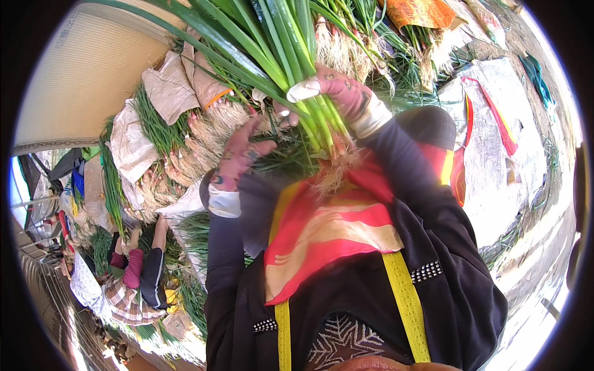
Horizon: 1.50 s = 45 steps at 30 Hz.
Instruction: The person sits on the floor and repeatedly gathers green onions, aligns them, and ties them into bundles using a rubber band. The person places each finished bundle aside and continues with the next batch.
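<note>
My right hand [341,90], in a patterned pink glove with a white cuff, is closed around a bunch of green onions [320,116]. Its long green leaves [260,46] fan out past the top of the view. The pale, hairy roots [334,174] hang above the red and yellow apron [334,227] on my lap. To the left of the stalks is my left hand [246,150], in a matching glove, fingers spread and holding nothing. Cut green leaves [290,157] lie beneath, between my knees.
Bundled onions with roots [185,157] lie to the left, partly under pale sacks [169,88]. More bundles [343,46] lie ahead, near an orange sack [417,14]. A white woven sack [501,153] is spread at right. Another person [134,273] sits among onions at lower left.
</note>
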Each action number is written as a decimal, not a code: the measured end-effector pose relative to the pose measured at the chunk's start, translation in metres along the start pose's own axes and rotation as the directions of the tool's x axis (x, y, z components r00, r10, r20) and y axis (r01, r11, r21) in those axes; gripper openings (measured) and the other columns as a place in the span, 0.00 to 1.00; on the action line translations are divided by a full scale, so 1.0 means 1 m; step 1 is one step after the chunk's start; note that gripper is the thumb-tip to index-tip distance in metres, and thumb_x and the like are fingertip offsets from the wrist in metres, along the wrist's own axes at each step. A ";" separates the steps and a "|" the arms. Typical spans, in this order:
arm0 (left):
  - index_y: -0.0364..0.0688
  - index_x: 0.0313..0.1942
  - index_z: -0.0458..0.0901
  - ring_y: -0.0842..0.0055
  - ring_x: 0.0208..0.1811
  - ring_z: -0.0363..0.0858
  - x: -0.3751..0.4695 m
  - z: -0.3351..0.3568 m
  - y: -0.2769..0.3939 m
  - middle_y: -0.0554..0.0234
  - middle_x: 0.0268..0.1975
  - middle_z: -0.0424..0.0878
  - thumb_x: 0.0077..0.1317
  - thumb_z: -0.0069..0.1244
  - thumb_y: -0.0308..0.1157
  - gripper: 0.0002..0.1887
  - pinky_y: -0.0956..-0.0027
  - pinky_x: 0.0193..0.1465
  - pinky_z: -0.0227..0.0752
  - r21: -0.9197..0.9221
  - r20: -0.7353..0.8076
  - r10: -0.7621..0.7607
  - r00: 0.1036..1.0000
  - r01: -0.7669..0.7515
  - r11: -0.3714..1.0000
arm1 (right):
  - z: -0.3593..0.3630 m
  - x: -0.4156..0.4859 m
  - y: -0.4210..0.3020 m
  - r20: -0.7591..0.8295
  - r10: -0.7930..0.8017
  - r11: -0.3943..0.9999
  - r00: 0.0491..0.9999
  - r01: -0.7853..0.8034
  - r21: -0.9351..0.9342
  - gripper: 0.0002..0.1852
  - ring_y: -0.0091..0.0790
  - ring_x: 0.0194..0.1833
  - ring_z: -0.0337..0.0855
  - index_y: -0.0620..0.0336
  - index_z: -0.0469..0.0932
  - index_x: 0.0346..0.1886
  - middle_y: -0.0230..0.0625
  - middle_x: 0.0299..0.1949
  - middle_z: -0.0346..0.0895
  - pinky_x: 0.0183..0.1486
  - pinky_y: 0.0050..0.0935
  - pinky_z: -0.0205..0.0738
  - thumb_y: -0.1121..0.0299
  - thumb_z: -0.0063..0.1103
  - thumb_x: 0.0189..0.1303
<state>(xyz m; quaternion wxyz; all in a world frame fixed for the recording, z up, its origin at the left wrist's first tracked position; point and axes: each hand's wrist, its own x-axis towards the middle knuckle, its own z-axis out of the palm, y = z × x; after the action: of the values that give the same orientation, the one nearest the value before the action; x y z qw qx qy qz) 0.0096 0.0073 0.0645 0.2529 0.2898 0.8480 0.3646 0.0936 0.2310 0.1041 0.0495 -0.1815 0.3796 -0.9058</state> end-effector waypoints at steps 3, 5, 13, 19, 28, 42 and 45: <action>0.30 0.58 0.64 0.62 0.47 0.77 0.010 -0.007 0.016 0.47 0.49 0.76 0.50 0.60 0.38 0.38 0.65 0.47 0.73 -0.778 0.152 0.445 0.883 -0.171 0.604 | 0.010 0.001 0.008 0.046 0.238 0.968 0.970 -0.232 -0.098 0.19 0.34 0.29 0.83 0.69 0.76 0.43 0.44 0.34 0.80 0.34 0.27 0.78 0.63 0.60 0.53; 0.30 0.57 0.65 0.64 0.46 0.77 0.012 0.004 0.031 0.47 0.47 0.77 0.50 0.59 0.39 0.36 0.67 0.45 0.74 -0.845 0.097 0.450 0.888 -0.165 0.508 | 0.018 -0.001 0.022 0.103 0.388 0.921 0.916 -0.382 -0.073 0.20 0.36 0.31 0.83 0.67 0.76 0.42 0.44 0.32 0.80 0.36 0.29 0.79 0.59 0.57 0.55; 0.31 0.51 0.68 0.60 0.45 0.77 -0.005 0.020 0.046 0.47 0.40 0.78 0.52 0.51 0.29 0.25 0.53 0.58 0.67 -0.942 -0.331 0.167 0.929 -0.336 0.001 | -0.011 -0.029 0.057 0.251 0.620 0.781 0.744 -0.553 -0.290 0.24 0.34 0.28 0.81 0.70 0.75 0.43 0.43 0.29 0.78 0.32 0.30 0.78 0.54 0.55 0.56; 0.32 0.47 0.72 0.57 0.43 0.76 -0.010 -0.071 -0.003 0.46 0.39 0.77 0.53 0.48 0.31 0.20 0.46 0.55 0.68 -0.835 -0.543 -0.297 0.786 -0.543 0.090 | -0.046 -0.064 0.058 -0.039 0.245 0.515 0.969 -0.164 -0.841 0.16 0.26 0.36 0.75 0.58 0.74 0.46 0.32 0.36 0.77 0.43 0.24 0.69 0.63 0.55 0.55; 0.41 0.34 0.75 0.61 0.37 0.77 -0.046 -0.132 -0.062 0.60 0.31 0.76 0.55 0.50 0.35 0.09 0.51 0.46 0.72 -0.528 -0.790 -0.450 0.415 -0.834 0.158 | -0.083 -0.102 -0.026 -0.601 -0.178 0.978 0.779 0.071 -0.199 0.12 0.16 0.11 0.50 0.59 0.69 0.31 0.20 0.12 0.53 0.14 0.18 0.45 0.61 0.44 0.64; 0.35 0.36 0.74 0.57 0.43 0.76 -0.073 -0.136 -0.130 0.55 0.35 0.78 0.55 0.50 0.34 0.13 0.54 0.50 0.72 -0.629 -0.771 -0.115 0.626 -0.777 -0.010 | -0.090 -0.087 -0.123 -0.376 -0.393 0.916 0.839 0.322 -0.239 0.12 0.38 0.35 0.77 0.63 0.75 0.40 0.47 0.39 0.78 0.40 0.36 0.70 0.67 0.46 0.60; 0.33 0.41 0.73 0.62 0.45 0.76 -0.101 -0.152 -0.149 0.53 0.40 0.78 0.59 0.46 0.42 0.19 0.57 0.51 0.71 -0.690 -0.720 -0.090 0.688 -0.724 -0.017 | -0.083 -0.073 -0.136 -0.214 -0.513 0.854 0.831 0.519 -0.033 0.18 0.45 0.47 0.78 0.68 0.69 0.51 0.48 0.44 0.76 0.51 0.42 0.73 0.70 0.46 0.58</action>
<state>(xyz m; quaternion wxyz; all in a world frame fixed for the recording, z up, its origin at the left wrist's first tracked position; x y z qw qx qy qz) -0.0623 -0.2169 0.0651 0.0032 0.1159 0.2963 0.9480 0.1379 0.3996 0.1254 -0.2357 -0.1773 0.3076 -0.9047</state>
